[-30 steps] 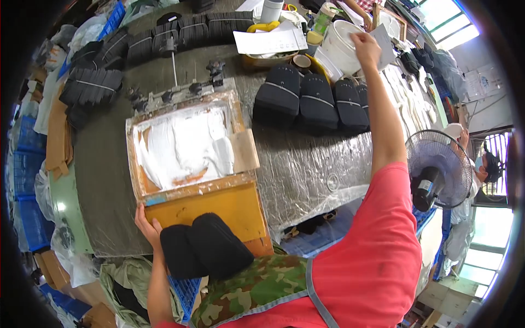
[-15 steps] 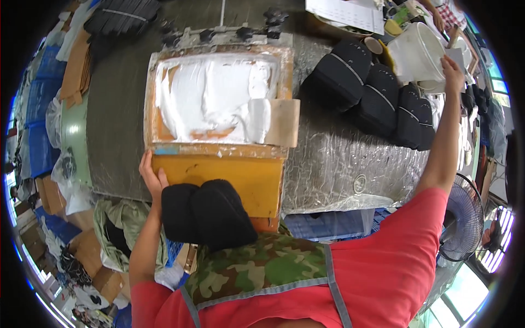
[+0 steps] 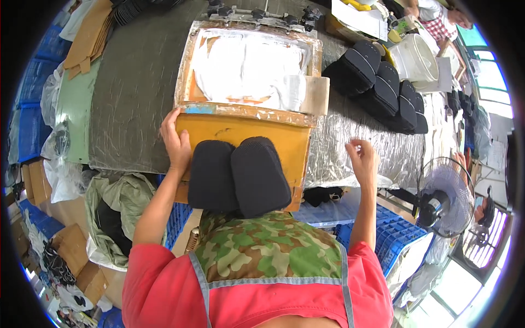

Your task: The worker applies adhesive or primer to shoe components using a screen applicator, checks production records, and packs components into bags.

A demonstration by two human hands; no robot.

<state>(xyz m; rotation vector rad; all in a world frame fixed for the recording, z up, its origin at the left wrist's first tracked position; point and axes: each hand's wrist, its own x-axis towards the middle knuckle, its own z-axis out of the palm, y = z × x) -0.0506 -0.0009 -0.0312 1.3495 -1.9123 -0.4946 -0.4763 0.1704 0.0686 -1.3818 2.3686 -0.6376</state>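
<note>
In front of me stands a wooden screen-printing frame (image 3: 246,111) with thick white paste (image 3: 240,63) spread over its mesh. My left hand (image 3: 176,145) is closed at the frame's near left corner, fingers on the edge and thumb below. A squeegee with a wooden handle (image 3: 315,95) rests in the paste at the frame's right side. On the near end of the yellow board (image 3: 235,128) lie two black rounded pads (image 3: 260,177), side by side. My right hand (image 3: 363,161) is over the plastic-covered table, right of the board, fingers curled together; anything in them is hidden.
Banded stacks of black pads (image 3: 383,90) stand on the right of the table, beside a white bucket (image 3: 415,60) and a grey card (image 3: 444,75). A fan (image 3: 445,197) and blue crates (image 3: 394,235) are at the right. Another person (image 3: 437,22) is at the far right.
My right hand has come back from the card by the bucket to beside the yellow board. My left hand stays at the frame's corner. The view has shifted, showing more of the pads.
</note>
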